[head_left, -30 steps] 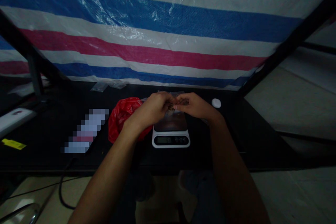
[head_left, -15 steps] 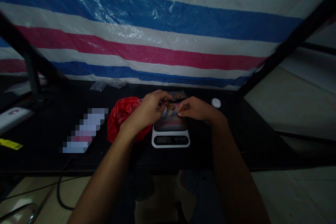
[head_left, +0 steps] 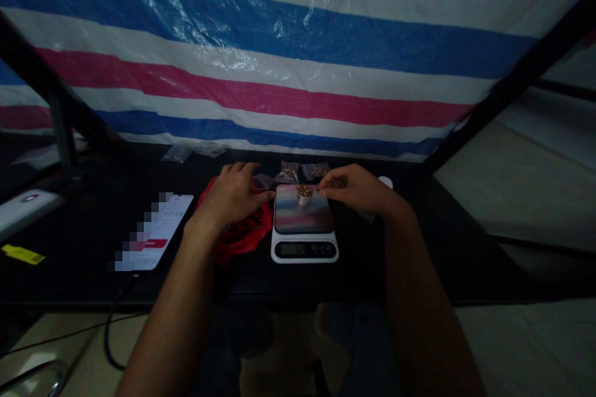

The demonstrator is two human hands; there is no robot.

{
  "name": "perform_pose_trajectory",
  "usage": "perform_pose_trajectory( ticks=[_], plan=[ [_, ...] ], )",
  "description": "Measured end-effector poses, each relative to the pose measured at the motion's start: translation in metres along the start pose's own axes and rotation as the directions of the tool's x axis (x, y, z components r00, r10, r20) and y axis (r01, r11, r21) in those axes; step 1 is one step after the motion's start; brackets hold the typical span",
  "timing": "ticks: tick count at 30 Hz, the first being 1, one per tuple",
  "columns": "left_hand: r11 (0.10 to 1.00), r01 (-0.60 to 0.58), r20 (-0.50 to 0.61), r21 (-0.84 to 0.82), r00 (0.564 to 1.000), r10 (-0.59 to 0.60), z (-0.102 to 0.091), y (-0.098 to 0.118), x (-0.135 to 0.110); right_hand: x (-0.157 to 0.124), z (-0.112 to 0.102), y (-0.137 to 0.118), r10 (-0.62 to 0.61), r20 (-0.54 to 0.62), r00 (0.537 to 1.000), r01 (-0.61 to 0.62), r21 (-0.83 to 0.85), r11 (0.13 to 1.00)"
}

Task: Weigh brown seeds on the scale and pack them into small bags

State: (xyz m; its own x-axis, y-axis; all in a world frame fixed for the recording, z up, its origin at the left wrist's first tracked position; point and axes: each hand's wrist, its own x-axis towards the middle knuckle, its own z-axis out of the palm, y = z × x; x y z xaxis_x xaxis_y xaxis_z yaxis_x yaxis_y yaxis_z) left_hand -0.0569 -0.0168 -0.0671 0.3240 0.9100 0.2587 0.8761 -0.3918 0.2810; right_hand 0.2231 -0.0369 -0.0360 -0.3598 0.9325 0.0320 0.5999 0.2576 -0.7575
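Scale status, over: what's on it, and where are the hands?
Small cup of brown pieces on digital kitchen scale. Right hand just off cup. Left hand over red plastic bag, beside scale.

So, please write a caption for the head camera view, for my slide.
Small cup of brown pieces on a digital scale, right hand beside it, left hand over a red plastic bag.

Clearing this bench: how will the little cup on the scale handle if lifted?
The small cup probably feels light. Being narrow and heaped with brown pieces, it may tip easily, and they could spill.
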Motion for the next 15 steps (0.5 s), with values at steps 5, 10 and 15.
perform_pose_trajectory(
  ticks=[5, 10, 15],
  plan=[
    [0.997, 0.034, 0.021, 0.063, 0.999, -0.036, 0.007, 0.001, -0.001, -0.001, 0.004, -0.022, -0.066, -0.028, 0.997, 0.064, -0.065, 0.996],
    [0.998, 0.025, 0.019, 0.057, 0.999, -0.027, 0.006, -0.002, -0.002, 0.004, 0.014, -0.023, -0.086, -0.028, 0.996, 0.082, -0.124, 0.989],
    [0.998, 0.026, 0.001, 0.052, 1.0, -0.026, 0.003, -0.003, -0.006, 0.005, 0.017, -0.023, -0.085, -0.026, 0.996, 0.08, -0.177, 0.981]
  ],
)
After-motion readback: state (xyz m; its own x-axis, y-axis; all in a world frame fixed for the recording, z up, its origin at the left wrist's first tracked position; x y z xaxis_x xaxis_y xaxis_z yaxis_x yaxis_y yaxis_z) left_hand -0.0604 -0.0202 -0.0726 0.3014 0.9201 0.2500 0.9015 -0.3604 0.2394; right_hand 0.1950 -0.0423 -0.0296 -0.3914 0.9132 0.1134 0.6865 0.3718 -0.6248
